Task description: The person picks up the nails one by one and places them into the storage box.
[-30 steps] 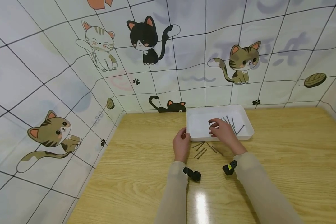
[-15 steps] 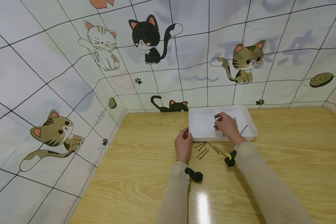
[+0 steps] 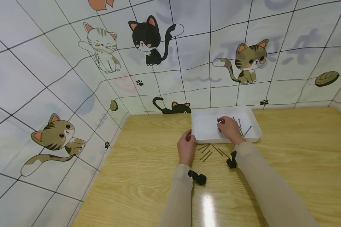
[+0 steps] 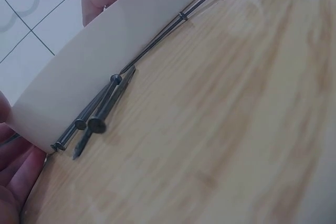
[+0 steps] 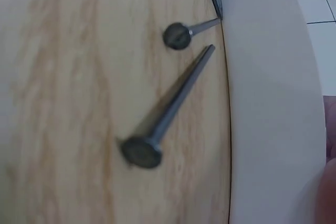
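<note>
A white tray stands near the wall end of the table, with several nails lying in its right part. My left hand holds the tray's front left corner; in the left wrist view its fingers wrap the end of the wall. Inside the tray area my right hand pinches a nail, of which only a short piece shows at the fingertips. Several more nails lie on the table just in front of the tray.
The wooden table runs up to a wall covering printed with cats and grid lines. Each wrist carries a small black camera, one on the left and one on the right.
My right hand has moved a little to the right and farther in over the tray, the nail still pinched. My left hand stays at the corner.
</note>
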`<state>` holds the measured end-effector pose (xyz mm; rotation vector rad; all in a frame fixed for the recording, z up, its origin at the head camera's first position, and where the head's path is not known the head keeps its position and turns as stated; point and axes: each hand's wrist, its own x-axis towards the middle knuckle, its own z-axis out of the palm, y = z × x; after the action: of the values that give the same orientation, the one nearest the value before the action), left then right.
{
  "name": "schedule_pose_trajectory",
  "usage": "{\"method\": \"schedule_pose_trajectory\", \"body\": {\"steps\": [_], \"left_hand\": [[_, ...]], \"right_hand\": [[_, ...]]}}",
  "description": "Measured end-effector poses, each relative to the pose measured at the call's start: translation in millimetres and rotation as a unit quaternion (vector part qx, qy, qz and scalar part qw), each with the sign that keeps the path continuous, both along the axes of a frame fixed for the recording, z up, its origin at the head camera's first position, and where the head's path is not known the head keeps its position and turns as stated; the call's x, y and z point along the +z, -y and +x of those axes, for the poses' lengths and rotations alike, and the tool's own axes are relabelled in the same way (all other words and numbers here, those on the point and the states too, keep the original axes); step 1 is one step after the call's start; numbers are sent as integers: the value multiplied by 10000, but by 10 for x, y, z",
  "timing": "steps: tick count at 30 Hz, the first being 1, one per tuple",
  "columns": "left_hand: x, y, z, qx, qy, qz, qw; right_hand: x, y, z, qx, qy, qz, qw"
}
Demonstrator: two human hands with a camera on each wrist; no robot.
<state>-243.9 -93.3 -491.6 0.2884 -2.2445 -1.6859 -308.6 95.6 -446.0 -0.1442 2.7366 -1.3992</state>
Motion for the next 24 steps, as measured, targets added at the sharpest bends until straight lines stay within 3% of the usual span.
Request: {"method": "schedule_pose_trajectory", "body": {"steps": [14, 24], "left_hand": [[33, -15, 20, -30, -98, -43, 9999], [18, -5, 3, -1, -56, -36, 10000]], "right_hand": [[-12, -4, -41, -124, -55, 544, 9984], [13, 5, -31, -245, 38, 584, 9980]]}}
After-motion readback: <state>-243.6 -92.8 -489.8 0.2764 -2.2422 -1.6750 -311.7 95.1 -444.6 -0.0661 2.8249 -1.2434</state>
